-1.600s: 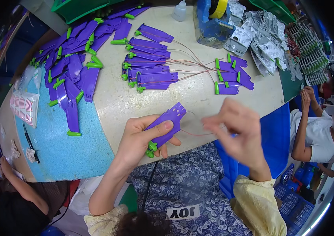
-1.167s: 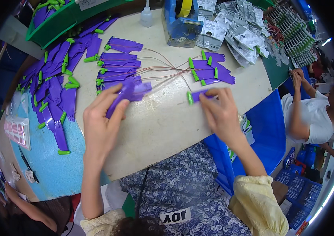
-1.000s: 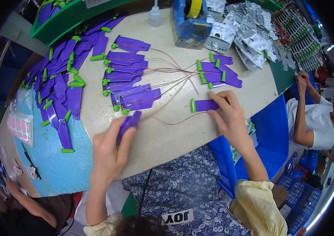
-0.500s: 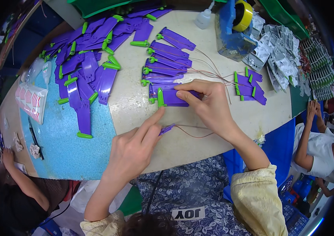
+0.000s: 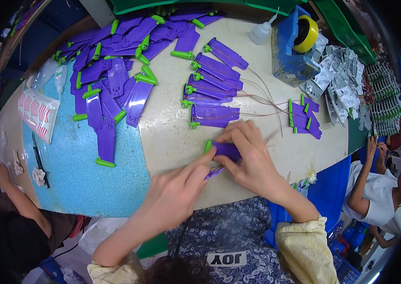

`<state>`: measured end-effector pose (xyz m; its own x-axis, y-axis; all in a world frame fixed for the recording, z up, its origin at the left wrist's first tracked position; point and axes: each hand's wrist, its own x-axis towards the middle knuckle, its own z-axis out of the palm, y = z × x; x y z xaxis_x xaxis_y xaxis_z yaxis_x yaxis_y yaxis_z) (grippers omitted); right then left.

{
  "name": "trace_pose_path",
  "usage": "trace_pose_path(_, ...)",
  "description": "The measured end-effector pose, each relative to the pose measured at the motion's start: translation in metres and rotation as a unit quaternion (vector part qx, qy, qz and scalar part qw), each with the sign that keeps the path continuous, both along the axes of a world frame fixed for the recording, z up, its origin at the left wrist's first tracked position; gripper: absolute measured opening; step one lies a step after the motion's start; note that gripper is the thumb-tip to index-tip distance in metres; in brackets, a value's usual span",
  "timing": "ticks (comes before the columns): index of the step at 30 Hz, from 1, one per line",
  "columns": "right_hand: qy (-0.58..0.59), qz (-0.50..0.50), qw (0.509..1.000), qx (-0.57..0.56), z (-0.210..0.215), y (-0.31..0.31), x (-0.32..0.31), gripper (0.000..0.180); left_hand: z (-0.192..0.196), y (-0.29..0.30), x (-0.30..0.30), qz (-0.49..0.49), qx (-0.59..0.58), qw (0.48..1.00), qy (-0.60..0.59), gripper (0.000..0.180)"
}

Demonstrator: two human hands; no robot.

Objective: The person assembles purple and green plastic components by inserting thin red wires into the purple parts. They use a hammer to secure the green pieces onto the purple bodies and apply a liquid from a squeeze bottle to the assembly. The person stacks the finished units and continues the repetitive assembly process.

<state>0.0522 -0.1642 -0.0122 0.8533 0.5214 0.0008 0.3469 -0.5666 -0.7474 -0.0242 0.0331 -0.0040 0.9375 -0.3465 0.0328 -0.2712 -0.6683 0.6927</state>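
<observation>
The counter (image 5: pixel 172 137) carries everything: a pale beige top under both hands, with a speckled blue mat (image 5: pixel 77 184) spread well out to the left of the left hand. Beyond that hand, up and to the left, lies a large heap of purple plastic cards with green clips (image 5: pixel 115 71), loosely overlapping. Straight ahead of the right hand sits a neater row of purple cards (image 5: pixel 212 80), thin reddish wires (image 5: pixel 262 102) running from them toward a small cluster of short purple pieces (image 5: pixel 304 118) to the right of that hand. Farther off, ahead and to the right, stand a blue tape dispenser with a yellow roll (image 5: pixel 300 42), a small clear squeeze bottle (image 5: pixel 261 33), and a spread of silvery foil packets (image 5: pixel 342 90).

The right hand (image 5: pixel 252 161) is curled over one purple card (image 5: pixel 224 150), gripping it between thumb and fingers just above the counter; its green clip shows at the left end. The left hand (image 5: pixel 181 189) meets it from below, fingertips pinching the card's lower edge beside the wire end there. The two hands touch over the card.
</observation>
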Motion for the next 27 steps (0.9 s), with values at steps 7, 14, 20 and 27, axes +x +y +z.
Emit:
trace_pose_path(7, 0.237, -0.074, 0.934, 0.259, 0.017, -0.017, -0.012, 0.035, 0.019, -0.013, 0.013, 0.094, -0.198, 0.966, 0.141, 0.035)
trace_pose_path(14, 0.179, -0.131, 0.946, 0.238, 0.021, -0.028, -0.029, 0.032, 0.008, -0.044, 0.010, 0.110, -0.217, 0.970, 0.017, 0.024)
trace_pose_path(20, 0.267, -0.143, 0.947, 0.104, 0.036, -0.048, -0.024, 0.014, 0.007, -0.039, 0.005, 0.172, -0.257, 0.950, 0.032, 0.022)
trace_pose_path(27, -0.048, -0.017, 0.999, -0.014, 0.050, -0.043, -0.025, 0.019, 0.013, -0.042, 0.018, 0.012, -0.175, 0.974, 0.141, 0.029)
